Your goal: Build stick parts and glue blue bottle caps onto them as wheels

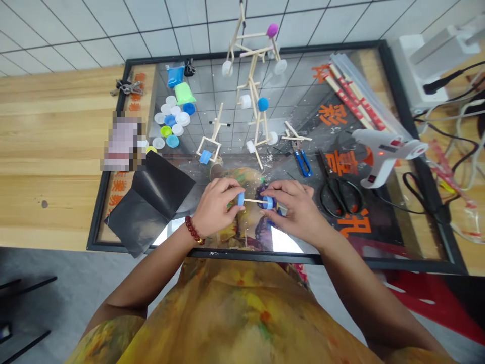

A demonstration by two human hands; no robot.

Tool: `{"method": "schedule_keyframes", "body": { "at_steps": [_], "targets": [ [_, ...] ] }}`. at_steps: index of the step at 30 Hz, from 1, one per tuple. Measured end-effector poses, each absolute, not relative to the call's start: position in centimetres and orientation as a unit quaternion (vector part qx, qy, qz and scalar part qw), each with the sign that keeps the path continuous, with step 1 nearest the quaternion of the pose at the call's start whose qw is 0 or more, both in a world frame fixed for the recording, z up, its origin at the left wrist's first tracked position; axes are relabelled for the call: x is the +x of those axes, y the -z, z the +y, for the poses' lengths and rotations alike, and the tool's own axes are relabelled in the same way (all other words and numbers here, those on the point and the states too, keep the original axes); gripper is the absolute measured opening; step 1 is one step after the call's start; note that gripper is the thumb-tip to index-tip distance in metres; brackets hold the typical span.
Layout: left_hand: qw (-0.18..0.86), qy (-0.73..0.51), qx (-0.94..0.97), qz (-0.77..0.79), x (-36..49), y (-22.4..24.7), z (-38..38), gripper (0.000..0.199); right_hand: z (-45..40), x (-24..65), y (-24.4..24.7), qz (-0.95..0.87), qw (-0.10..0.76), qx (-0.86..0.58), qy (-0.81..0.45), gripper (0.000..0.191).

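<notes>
White wall tiles (151, 38) rise behind a wooden desk (49, 202), where a black-framed glass board (257, 257) lies beneath the work. Near its front edge, the left hand (215, 205) pinches one blue cap (241, 198) and the right hand (295, 210) pinches the other blue cap (269, 202), a thin stick (253, 201) spanning between them. Light, even grips seem best, with both caps square to the stick, since lopsided pressure could tilt either end

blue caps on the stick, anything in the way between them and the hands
Nothing visible: the left hand pinches the left blue cap, the right hand holds the right blue cap, and the stick spans between them.
</notes>
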State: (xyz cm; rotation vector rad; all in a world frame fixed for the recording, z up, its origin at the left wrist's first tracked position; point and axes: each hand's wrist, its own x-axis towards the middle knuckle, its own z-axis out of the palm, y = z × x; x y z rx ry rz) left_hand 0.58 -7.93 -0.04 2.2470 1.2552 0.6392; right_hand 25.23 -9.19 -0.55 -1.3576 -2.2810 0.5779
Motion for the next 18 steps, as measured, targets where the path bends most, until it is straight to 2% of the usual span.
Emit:
{"method": "schedule_keyframes", "body": {
  "at_steps": [5, 7, 8, 10, 11, 15, 18],
  "targets": [
    [0.217, -0.243, 0.834, 0.446, 0.0, 0.2, -7.8, 0.033, -9.4, 25.1, 0.5, -0.799, 0.217, -0.508, -0.236, 0.048],
    [0.206, -0.243, 0.843, 0.434, -0.2, 0.2, -7.8, 0.035, -9.4, 25.0, 0.5, -0.794, 0.225, -0.506, -0.252, 0.045],
    [0.198, -0.241, 0.846, 0.432, -0.2, 0.1, -7.8, 0.042, -9.4, 25.0, 0.6, -0.793, 0.229, -0.501, -0.26, 0.041],
    [0.174, -0.253, 0.843, 0.442, 0.1, -0.5, -8.0, 0.069, -9.3, 25.0, 0.6, -0.79, 0.243, -0.494, -0.269, 0.03],
    [0.158, -0.26, 0.846, 0.439, 0.4, -0.8, -8.1, 0.07, -9.3, 25.0, 0.6, -0.788, 0.248, -0.493, -0.273, 0.028],
    [0.038, -0.256, 0.877, 0.406, 2.6, -2.1, -8.7, 0.035, -9.3, 25.0, 0.5, -0.782, 0.259, -0.492, -0.282, 0.028],
    [-0.009, -0.224, 0.89, 0.397, 4.1, -2.2, -8.8, 0.024, -9.3, 24.9, 0.5, -0.78, 0.266, -0.492, -0.281, 0.027]
  ]
}}
